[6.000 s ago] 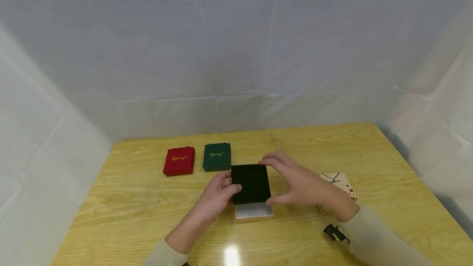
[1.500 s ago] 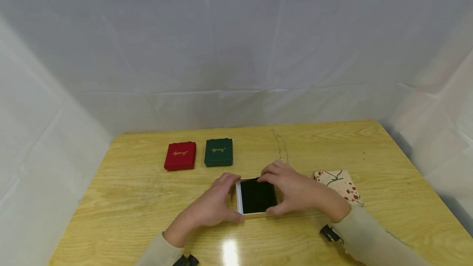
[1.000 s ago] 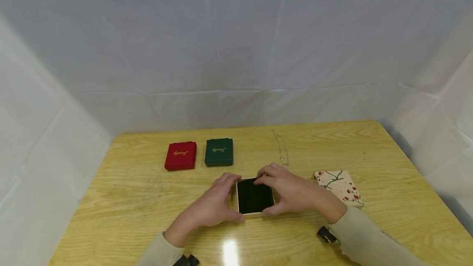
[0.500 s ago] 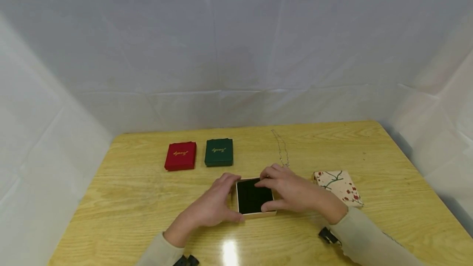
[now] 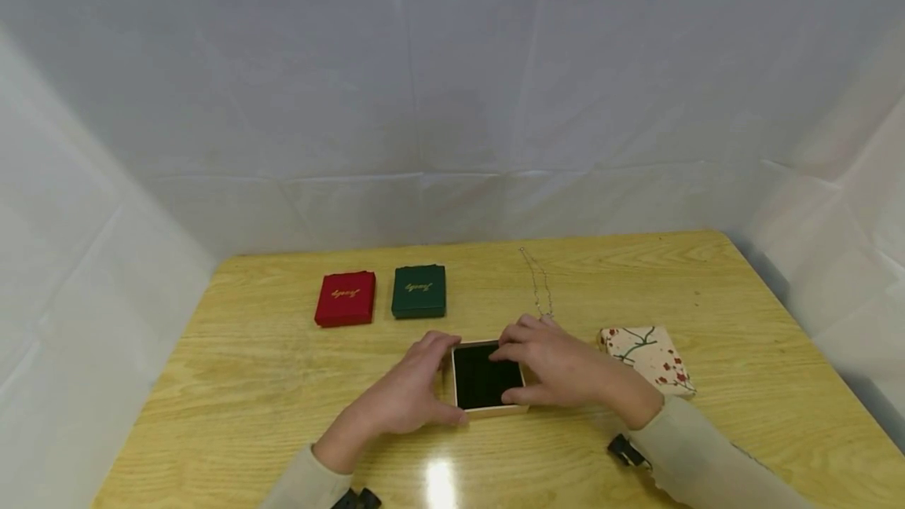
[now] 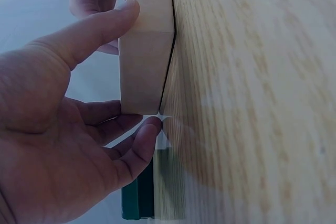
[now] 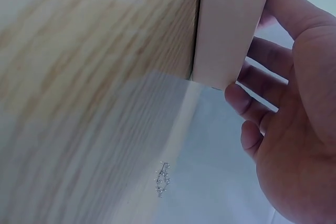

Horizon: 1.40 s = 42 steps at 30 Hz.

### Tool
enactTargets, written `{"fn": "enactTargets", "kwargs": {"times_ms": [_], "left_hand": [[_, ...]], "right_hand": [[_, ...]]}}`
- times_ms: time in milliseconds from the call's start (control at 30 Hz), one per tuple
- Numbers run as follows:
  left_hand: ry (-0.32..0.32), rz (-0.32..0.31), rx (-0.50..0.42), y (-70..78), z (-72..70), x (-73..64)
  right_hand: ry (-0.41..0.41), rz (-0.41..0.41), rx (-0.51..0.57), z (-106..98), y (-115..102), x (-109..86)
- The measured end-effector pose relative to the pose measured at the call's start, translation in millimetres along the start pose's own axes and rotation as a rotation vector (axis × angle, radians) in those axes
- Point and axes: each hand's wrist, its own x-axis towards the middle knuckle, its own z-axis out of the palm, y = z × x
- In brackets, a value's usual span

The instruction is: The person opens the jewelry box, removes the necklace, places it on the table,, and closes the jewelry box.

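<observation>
A shallow cream jewelry box base (image 5: 498,411) sits on the table with a black pad (image 5: 484,379) lying inside its rim. My left hand (image 5: 406,387) holds the box by its left end, thumb at the front wall and fingers at the back. In the left wrist view that thumb (image 6: 123,17) lies against the cream side wall. Over the right half, my right hand (image 5: 558,364) presses the pad with thumb and index finger, other fingers near the back rim. From the right wrist, its fingers (image 7: 241,100) show bent beside the box wall (image 7: 228,30); the pad is hidden there.
A red box (image 5: 345,299) and a green box (image 5: 419,291) with gold lettering stand at the back left. Behind my right hand lies a thin silver chain (image 5: 535,277). To its right is a cream flower-printed square lid (image 5: 650,360). White cloth (image 5: 452,100) encloses the wooden table (image 5: 261,399).
Six seconds ago the black pad was above the box base; it now lies inside. My right thumb and index finger have shifted from its right edge onto its top. The left hand has recently stayed put.
</observation>
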Motion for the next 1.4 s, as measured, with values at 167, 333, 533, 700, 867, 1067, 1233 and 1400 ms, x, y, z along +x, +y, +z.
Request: {"fn": "enactTargets", "kwargs": {"times_ms": [167, 333, 533, 700, 867, 1067, 1233, 1400], "left_hand": [[0.000, -0.003, -0.006, 0.4, 0.3, -0.3], [0.000, -0.005, -0.004, 0.8, 0.1, -0.4], [0.003, -0.004, -0.007, 1.0, -0.1, -0.2], [0.006, -0.001, -0.003, 0.4, 0.2, -0.1], [0.008, -0.001, 0.000, 0.2, 0.6, 0.0], [0.018, -0.001, 0.004, -0.2, 1.3, 0.1], [0.016, -0.005, -0.007, 0.0, 1.3, -0.3], [0.011, -0.008, -0.016, 0.0, 1.2, -0.6]], "right_hand": [[0.001, 0.009, -0.036, 0, -1, 0.9], [0.007, 0.017, -0.050, 1, -2, 2.3], [0.013, 0.042, -0.035, 3, -3, 4.1], [0.048, 0.051, 0.000, 2, -2, 1.3], [0.099, 0.073, 0.059, -5, 1, -8.7], [0.108, 0.119, 0.114, -18, 10, -27.5], [0.083, 0.184, 0.140, -30, 20, -47.4], [0.062, 0.233, 0.158, -38, 34, -67.2]]}}
